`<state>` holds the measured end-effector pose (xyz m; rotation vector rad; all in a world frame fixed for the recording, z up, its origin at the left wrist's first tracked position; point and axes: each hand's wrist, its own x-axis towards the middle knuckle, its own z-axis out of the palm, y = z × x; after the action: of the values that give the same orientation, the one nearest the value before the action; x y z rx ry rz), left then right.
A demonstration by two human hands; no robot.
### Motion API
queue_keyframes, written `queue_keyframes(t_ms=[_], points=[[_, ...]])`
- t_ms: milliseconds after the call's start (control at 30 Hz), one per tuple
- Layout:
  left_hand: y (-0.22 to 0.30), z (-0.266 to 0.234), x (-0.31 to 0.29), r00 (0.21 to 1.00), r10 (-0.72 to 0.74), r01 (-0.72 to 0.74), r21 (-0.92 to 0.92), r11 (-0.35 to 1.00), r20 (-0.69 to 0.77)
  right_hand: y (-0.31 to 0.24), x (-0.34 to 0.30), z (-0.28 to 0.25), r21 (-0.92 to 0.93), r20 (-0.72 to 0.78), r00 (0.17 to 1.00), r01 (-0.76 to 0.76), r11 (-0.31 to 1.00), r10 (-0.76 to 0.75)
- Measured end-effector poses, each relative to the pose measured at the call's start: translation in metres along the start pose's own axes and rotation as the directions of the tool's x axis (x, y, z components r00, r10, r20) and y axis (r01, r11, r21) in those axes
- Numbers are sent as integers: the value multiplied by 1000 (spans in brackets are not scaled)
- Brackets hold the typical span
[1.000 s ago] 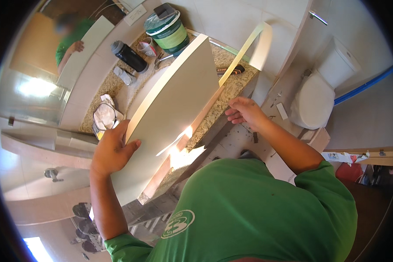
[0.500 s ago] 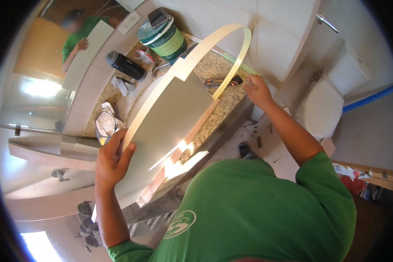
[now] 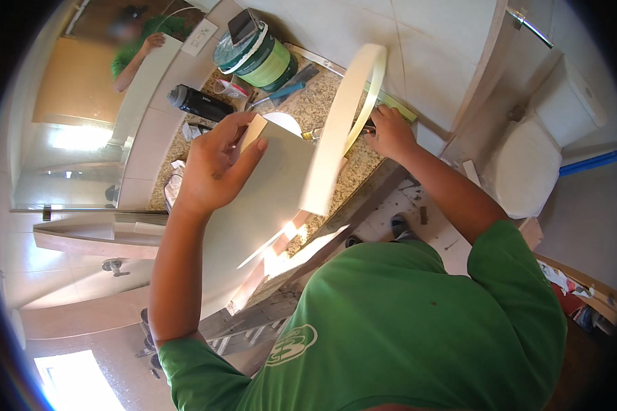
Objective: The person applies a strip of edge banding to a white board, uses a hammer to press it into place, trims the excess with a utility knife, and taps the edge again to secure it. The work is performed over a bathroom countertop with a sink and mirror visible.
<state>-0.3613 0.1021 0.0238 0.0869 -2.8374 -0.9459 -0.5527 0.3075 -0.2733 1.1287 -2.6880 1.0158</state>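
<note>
A grey-green panel (image 3: 267, 178) lies tilted on the granite counter. My left hand (image 3: 219, 161) is closed round its upper corner, thumb on the near side, with a pale edging strip (image 3: 253, 131) between thumb and fingers. A long cream strip (image 3: 332, 137) arches over the panel's right end, blurred by motion, one end hanging over the panel's face. Whether it joins the piece under my left hand, I cannot tell. My right hand (image 3: 393, 135) is at the counter's right end, fingers curled round a dark utility knife (image 3: 369, 129), mostly hidden.
Behind the panel stand a green bucket (image 3: 271, 65) with a phone (image 3: 244, 26) on it, a black bottle (image 3: 199, 103) and a blue-handled hammer (image 3: 284, 92). A mirror (image 3: 75, 151) hangs at left. A toilet (image 3: 521, 164) stands at right. Debris litters the floor (image 3: 425, 233).
My left hand has moved up along the panel's edge to its corner. My right hand has closed on the utility knife. The looped strip has swung, its end dropping over the panel.
</note>
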Motion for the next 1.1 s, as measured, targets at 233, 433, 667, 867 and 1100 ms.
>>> queue_keyframes(t_ms=[233,433,667,867,1100], points=[[8,6,6,1000,-3,0,-148,989,-21,-1,9,-8,36,132,980,-158,987,152],[8,-2,4,990,-139,139,-35,990,23,5,-3,-3,335,94,959,-284,898,267],[3,-11,8,971,-181,190,-44,981,157,12,-28,-16,686,518,680,-693,222,519],[-5,-13,13,940,-262,297,-149,943,217,8,-87,-22,762,625,679,-638,-112,384],[-6,-21,18,933,-253,285,-97,953,258,16,-149,-39,648,760,611,-737,-191,221]])
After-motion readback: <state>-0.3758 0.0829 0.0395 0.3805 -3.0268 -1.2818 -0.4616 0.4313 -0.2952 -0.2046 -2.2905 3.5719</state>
